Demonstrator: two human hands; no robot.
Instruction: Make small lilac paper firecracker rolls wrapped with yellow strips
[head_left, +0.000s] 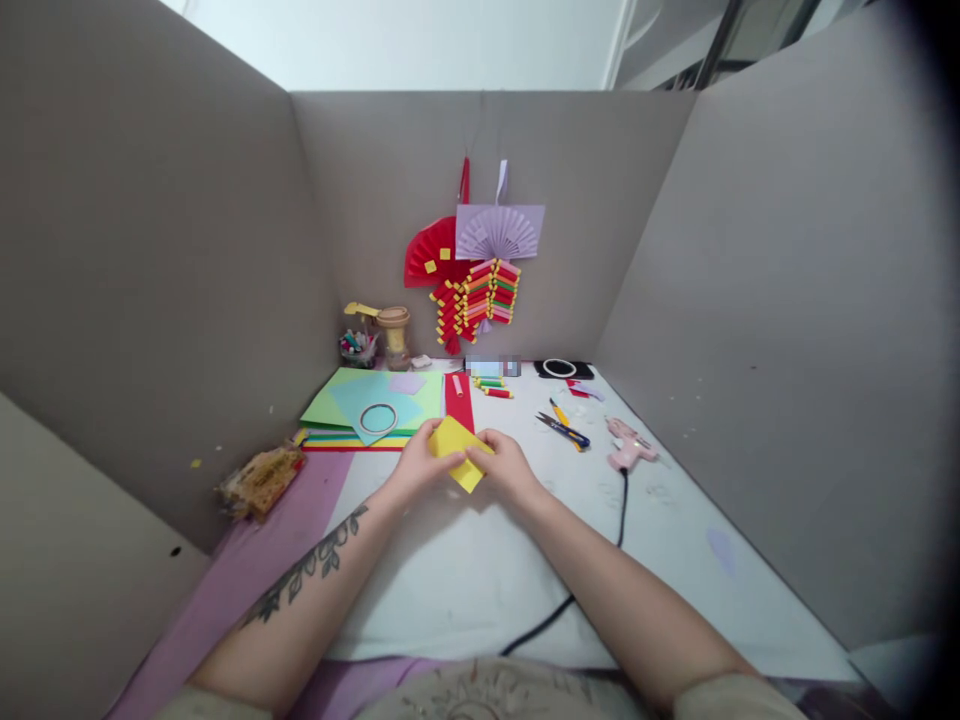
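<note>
While left hand point(420, 462) and right hand point(513, 464) pinch yellow paper point(454, 438) at 9 and 3 o'clock, sheet sits over bench point(442, 590). For clean crease: align edges first, press evenly outward. Keep clear of glue gun point(628, 440), farther out at 3 o'clock.

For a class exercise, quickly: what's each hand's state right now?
Left hand: closed, holding the yellow paper.
Right hand: closed, holding the same paper.
</note>
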